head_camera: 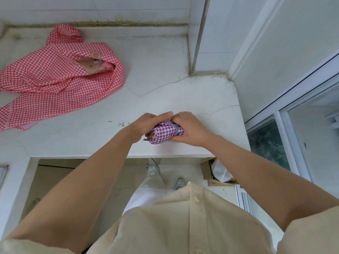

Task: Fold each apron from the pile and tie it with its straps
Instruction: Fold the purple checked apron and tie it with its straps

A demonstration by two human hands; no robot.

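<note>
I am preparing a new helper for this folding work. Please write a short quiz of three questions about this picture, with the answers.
1. True or false: the red checked apron on the counter is already folded and tied.
2. Where does the purple checked apron lie?
A) on the floor
B) near the front edge of the counter
C) on top of the red checked apron
3. How many hands grip the purple checked apron?

Key
1. False: it lies loose and crumpled at the back left.
2. B.
3. Two: the left hand and the right hand both hold the folded bundle.
</note>
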